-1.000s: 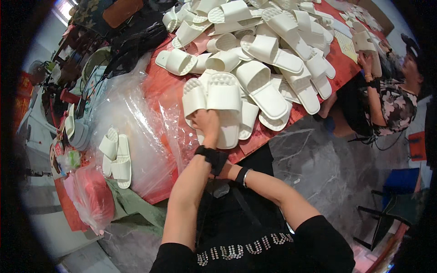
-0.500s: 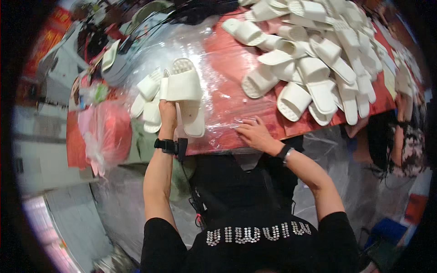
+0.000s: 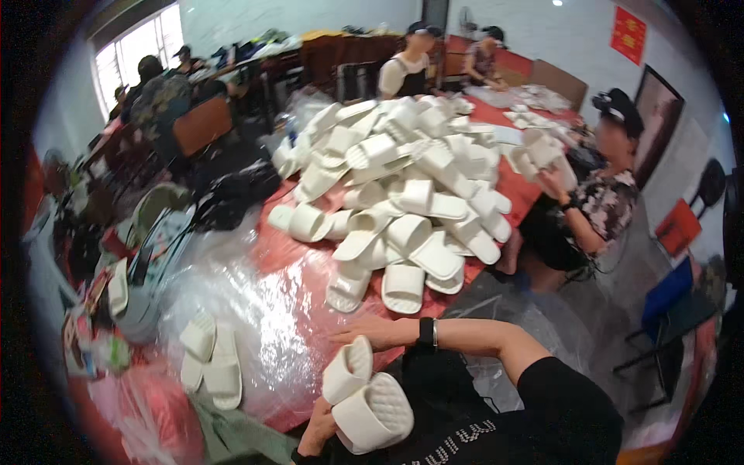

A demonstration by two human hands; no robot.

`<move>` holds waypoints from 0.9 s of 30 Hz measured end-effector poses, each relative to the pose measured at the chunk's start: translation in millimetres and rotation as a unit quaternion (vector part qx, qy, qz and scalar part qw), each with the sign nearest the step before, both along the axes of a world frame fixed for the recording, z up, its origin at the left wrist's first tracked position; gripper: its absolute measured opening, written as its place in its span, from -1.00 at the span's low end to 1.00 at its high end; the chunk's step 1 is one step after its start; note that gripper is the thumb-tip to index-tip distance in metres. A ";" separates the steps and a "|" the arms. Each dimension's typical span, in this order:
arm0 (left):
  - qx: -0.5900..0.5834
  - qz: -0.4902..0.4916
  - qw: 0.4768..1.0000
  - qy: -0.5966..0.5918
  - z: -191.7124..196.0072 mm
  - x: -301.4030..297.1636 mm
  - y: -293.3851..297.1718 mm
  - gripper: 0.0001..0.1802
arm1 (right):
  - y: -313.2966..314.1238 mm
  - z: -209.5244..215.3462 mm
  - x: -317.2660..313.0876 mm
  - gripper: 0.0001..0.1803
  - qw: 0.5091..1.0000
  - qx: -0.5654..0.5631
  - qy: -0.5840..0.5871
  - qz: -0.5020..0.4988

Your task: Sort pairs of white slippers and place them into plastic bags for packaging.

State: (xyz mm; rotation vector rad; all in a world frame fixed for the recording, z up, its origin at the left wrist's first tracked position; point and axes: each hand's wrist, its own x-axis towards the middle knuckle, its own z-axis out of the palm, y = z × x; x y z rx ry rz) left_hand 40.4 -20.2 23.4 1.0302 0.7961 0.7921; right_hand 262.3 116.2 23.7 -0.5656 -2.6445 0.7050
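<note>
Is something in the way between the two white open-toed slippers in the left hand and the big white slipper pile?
Yes: in this view, the bare right hand, with its black wristband, lies across between the two held slippers and the pile. Nothing else visible stands there.

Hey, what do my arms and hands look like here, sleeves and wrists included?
Your left hand and right hand are ungloved. The right arm has a short black sleeve ending above the elbow. The right wrist wears a black band with a thin silver band on its elbow side. Too little of the left forearm shows to describe.
</note>
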 end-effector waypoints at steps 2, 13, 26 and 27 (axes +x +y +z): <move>-0.062 0.052 0.996 -0.035 0.1 -1.0 14.2 -0.62 | 4.3 12.0 11.4 -0.50 0.999 0.032 -0.017 -0.007; 0.036 0.161 0.983 0.076 -39.3 -32.0 24.7 -0.70 | -27.1 31.0 -25.7 -0.19 0.996 0.059 -0.030 0.052; 0.323 0.180 0.920 0.132 92.1 213.9 195.3 -0.65 | -72.2 31.0 -36.8 -0.30 0.985 0.038 0.085 0.144; 0.332 0.203 0.907 0.160 98.6 220.2 205.0 -0.65 | -77.9 30.0 -43.3 -0.29 0.978 0.026 0.110 0.174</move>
